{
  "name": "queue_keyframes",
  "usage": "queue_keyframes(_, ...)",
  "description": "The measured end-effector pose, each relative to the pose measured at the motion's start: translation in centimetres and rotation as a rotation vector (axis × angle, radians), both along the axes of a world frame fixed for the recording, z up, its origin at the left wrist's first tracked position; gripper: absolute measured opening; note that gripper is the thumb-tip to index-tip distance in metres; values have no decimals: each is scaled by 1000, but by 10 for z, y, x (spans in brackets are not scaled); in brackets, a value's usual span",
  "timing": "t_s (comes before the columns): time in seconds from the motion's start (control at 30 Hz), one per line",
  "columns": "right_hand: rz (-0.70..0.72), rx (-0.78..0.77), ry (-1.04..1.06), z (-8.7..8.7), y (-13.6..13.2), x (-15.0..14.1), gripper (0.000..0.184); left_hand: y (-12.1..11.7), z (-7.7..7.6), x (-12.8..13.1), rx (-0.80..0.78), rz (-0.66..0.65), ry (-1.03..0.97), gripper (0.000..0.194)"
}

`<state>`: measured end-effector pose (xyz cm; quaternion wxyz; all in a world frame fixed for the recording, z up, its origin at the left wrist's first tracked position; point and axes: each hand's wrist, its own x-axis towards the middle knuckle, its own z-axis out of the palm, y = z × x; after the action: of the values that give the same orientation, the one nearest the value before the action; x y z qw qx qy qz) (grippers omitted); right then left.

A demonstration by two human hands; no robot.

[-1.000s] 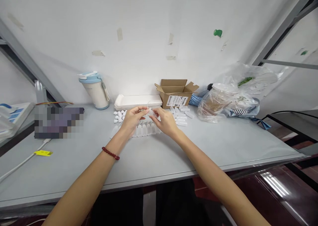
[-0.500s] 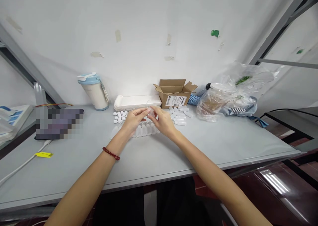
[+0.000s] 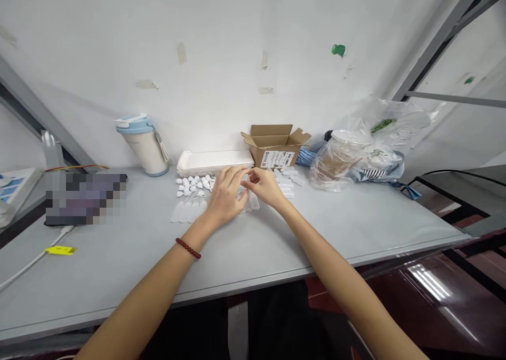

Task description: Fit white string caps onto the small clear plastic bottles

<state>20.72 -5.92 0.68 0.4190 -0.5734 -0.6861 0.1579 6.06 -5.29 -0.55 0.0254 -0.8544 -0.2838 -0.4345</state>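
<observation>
Both of my hands meet over the middle of the table, around a small translucent plastic bottle (image 3: 245, 178) that the fingers partly hide. My right hand (image 3: 266, 187) pinches it between thumb and fingertips. Curled about its other side is my left hand (image 3: 226, 195), back of the hand up, with a red bead bracelet on the wrist. Beneath the hands runs a row of similar flat translucent bottles (image 3: 190, 211), its middle covered by my left hand. Small white caps (image 3: 194, 184) lie loose behind the row on the left. More clear pieces (image 3: 288, 181) are scattered beyond my right hand.
Against the wall stand a stack of white trays (image 3: 215, 159), an open cardboard box (image 3: 272, 146) and a cream tumbler (image 3: 146, 149) with a blue lid. A plastic-bagged cup (image 3: 336, 162) sits at right. A blurred-out phone (image 3: 85, 199) and cable (image 3: 35, 262) lie at left.
My left hand has shifted right and turned, its back now more upward, uncovering more white caps and the left end of the row. My right hand has moved slightly right. The view has shifted slightly.
</observation>
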Motion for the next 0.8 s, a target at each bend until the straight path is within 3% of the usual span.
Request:
queue_keyframes(0.1,-15,-11,-22,1,2,4,12,3,-2,1,-35,14,56,43)
queue_keyframes(0.27,-43,-94,29,4,3,11,21,11,-5,1,-96,11,55,38)
queue_keyframes(0.47,95,-276,29,17,0,28,18,12,-5,8,-164,-51,49,36)
queue_keyframes(0.7,204,-405,-117,22,-2,43,15,1,-4,20,-302,-128,126,39)
queue_keyframes(0.8,245,-488,-156,28,-6,50,21,-5,-4,23,-385,-143,115,37)
